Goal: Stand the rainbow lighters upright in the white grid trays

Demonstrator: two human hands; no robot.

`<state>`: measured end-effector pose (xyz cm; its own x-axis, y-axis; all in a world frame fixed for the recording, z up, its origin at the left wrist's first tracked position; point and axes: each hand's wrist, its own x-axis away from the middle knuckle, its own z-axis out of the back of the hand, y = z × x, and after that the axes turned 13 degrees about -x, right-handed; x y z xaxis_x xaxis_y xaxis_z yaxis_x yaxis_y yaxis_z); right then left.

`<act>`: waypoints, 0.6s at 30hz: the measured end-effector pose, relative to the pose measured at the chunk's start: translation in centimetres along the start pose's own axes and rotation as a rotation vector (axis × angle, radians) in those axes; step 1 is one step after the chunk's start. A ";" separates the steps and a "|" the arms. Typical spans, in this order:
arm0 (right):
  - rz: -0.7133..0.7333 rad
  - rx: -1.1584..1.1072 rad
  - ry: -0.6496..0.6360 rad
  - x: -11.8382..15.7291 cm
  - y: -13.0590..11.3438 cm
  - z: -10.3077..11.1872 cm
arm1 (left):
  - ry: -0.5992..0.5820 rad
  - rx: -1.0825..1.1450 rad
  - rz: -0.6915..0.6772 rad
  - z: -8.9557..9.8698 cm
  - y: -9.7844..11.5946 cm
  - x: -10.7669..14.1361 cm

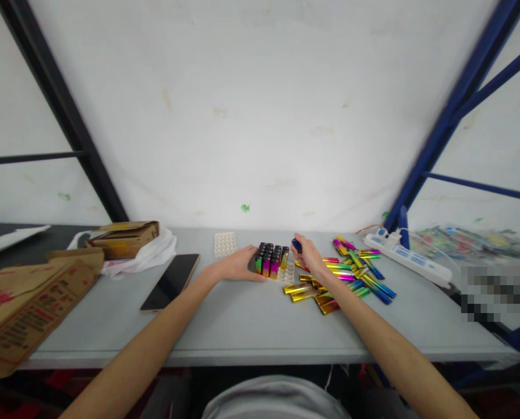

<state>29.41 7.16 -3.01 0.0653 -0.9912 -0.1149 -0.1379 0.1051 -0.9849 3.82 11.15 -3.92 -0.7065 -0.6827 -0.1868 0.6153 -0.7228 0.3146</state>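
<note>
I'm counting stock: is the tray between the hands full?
Partly full: the tray has lighters standing at left, while bare cells show at right.

Stretches pale grey beneath both hands as a table, carrying between the left hand and the right hand a white tray of upright lighters. Bears a second white tray just beyond the left hand, then, left of it, a dark flat device, a brown box with a plastic bag bunched about it, and farthest left a large carton. Holds loose shiny lighters heaped around the right forearm, with a white power strip farther right.
</note>
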 end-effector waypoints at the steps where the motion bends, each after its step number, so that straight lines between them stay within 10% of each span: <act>1: 0.007 0.028 -0.005 -0.1 0.2 0.0 | -0.002 -0.002 0.001 0.0 0.0 0.0; 18: 0.146 -0.003 -0.080 0.2 -0.5 0.2 | -0.001 -0.004 -0.015 0.2 0.2 0.0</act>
<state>29.70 6.92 -2.54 0.1227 -0.9558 -0.2672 -0.1549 0.2475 -0.9564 3.86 11.02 -3.72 -0.7159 -0.6717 -0.1903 0.6060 -0.7333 0.3084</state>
